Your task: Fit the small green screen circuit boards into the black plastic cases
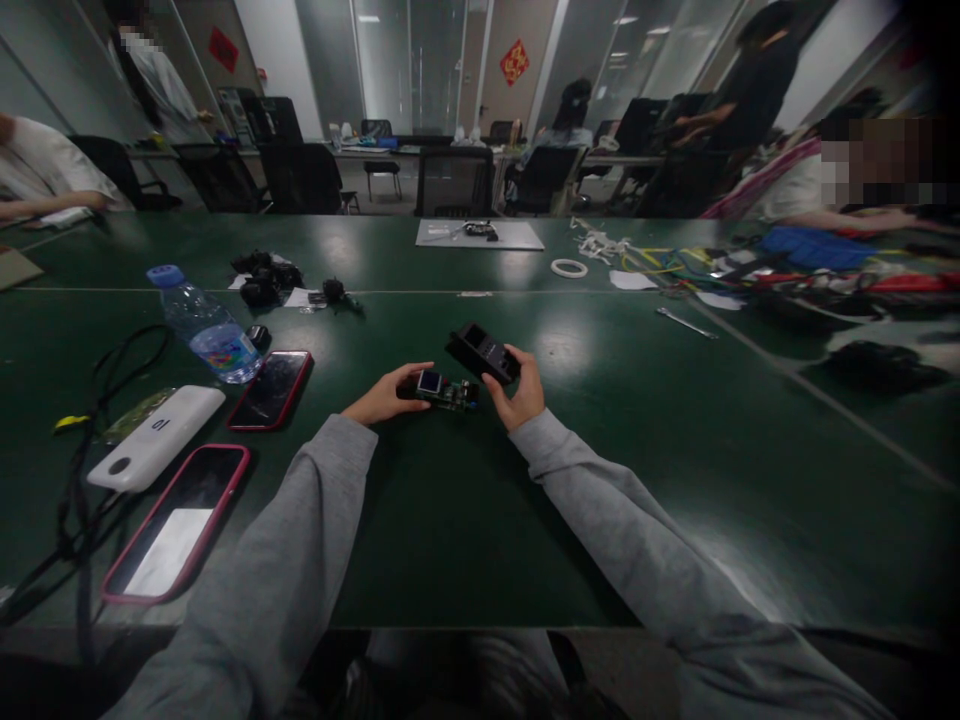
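Observation:
Between the thumb and fingers of my left hand (394,393) is a small green circuit board (450,396) with a little square screen, held by its left end. My right hand (519,388) grips a black plastic housing (484,352) by its right end. The housing has a rectangular window and several small openings in its face, and it is tilted. It is held just above and to the right of the board; whether the two touch I cannot tell. Both are over the middle of the green table (465,520).
To the left are a water bottle (214,330), two red-cased phones (271,390), a white power bank (157,440) and black cables (71,500). A white tray (517,236) lies ahead. Farther right are a white ring (569,268), a wrench (686,323) and tangled wires (720,265). People are around the room.

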Demonstrator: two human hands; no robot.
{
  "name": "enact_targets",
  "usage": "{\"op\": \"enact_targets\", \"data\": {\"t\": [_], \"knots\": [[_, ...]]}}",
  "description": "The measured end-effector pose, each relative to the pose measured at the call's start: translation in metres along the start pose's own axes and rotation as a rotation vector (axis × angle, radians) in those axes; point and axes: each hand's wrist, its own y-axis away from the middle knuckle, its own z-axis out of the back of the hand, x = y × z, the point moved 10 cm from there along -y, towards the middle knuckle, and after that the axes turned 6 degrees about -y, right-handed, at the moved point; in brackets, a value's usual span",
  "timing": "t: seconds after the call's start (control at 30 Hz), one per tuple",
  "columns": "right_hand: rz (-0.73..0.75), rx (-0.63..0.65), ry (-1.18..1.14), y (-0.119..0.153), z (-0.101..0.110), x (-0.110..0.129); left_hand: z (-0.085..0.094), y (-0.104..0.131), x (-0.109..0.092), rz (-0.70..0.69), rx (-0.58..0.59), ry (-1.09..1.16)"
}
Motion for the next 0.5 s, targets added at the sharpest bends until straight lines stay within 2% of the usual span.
{"op": "enact_targets", "data": {"t": [0.1, 0.23, 0.5], "knots": [[-0.082, 0.0, 0.07, 0.003, -0.002, -0.024, 0.0, 0.0, -0.002, -0.001, 0.002, 0.0], [-0.173, 0.072, 0.14, 0.01, -0.013, -0.046, -0.001, 0.001, -0.003, 0.016, 0.01, -0.028], [-0.258, 0.139, 0.177, 0.016, -0.022, -0.062, 0.0, 0.0, -0.002, 0.023, -0.005, -0.01]]}}
